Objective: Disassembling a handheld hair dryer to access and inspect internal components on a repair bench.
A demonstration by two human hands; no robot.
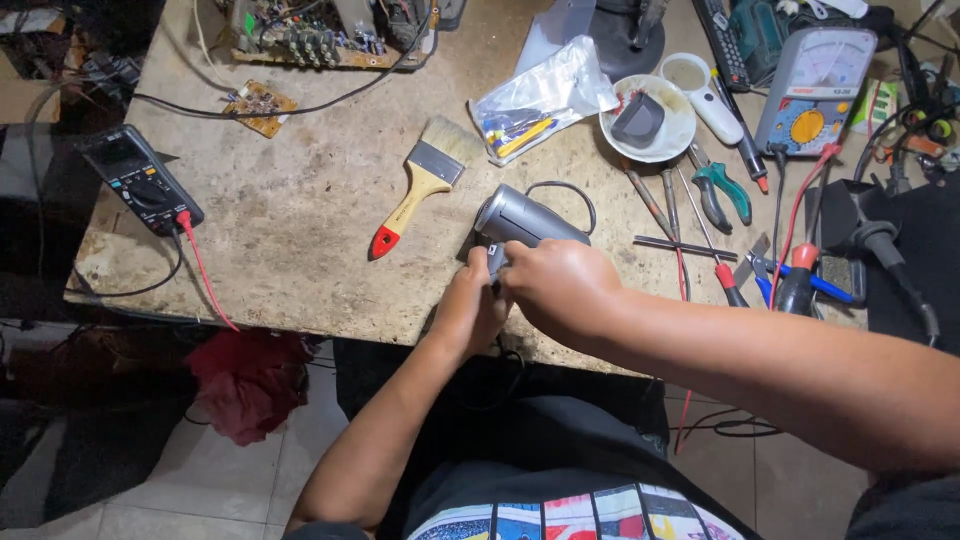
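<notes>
A grey hair dryer [520, 220] lies on the worn workbench [300, 230] near its front edge, nozzle pointing to the upper left. My left hand [468, 312] grips its handle end from below. My right hand [560, 290] closes over the rear of the dryer body from the right, hiding that part. The dryer's black cord [575, 190] loops behind it.
A paintbrush [420, 185] with a yellow and red handle lies to the left. A black multimeter [140, 180] with a red lead sits at the far left. Screwdrivers, pliers [722, 190], a white bowl [650, 120], a plastic bag [545, 95], an analogue meter [815, 90] and circuit boards [310, 35] crowd the back and right.
</notes>
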